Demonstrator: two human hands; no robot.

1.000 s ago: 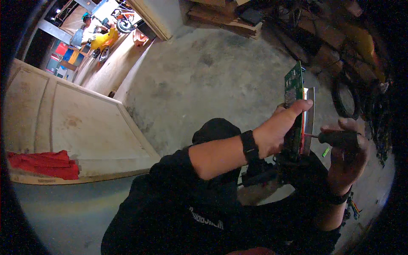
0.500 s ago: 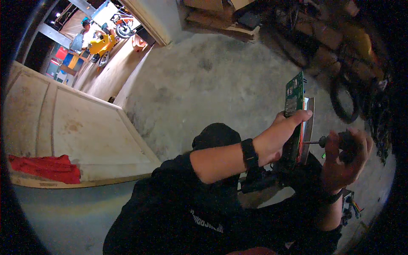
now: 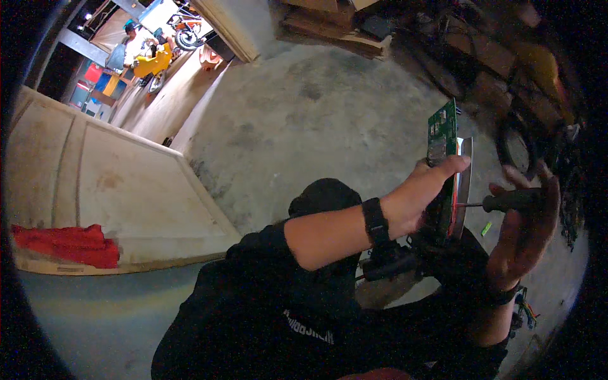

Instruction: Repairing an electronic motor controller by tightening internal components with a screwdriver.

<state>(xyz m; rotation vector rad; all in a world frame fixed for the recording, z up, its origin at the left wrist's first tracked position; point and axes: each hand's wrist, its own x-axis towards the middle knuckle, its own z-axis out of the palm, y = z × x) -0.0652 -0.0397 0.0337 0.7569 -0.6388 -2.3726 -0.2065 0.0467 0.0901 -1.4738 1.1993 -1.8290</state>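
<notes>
My left hand (image 3: 408, 206) grips an upright flat assembly, its thumb laid over the top edge. The assembly has a green circuit board (image 3: 441, 130) on its left side and a thin greyish-brown panel (image 3: 467, 171) on its right, with a red strip between. From the right, a screwdriver (image 3: 516, 200) with a dark handle lies level, its thin shaft reaching the red strip. My right hand (image 3: 525, 244) holds the handle between thumb and raised fingers, the palm turned toward me. Whether the tip sits in a screw cannot be made out.
A bright green bit (image 3: 486, 228) lies on the concrete floor, with coloured wires (image 3: 527, 310) nearer me. Cardboard (image 3: 335, 35) and a dark tyre (image 3: 516, 145) crowd the far right. Red cloth (image 3: 66, 246) rests on a pale panel at left. Beyond the doorway, a person (image 3: 134, 44) is beside a yellow motorbike (image 3: 152, 64).
My right hand's fingers have opened out and shifted around the screwdriver handle, which shows more now. The assembly has moved slightly right and up in view.
</notes>
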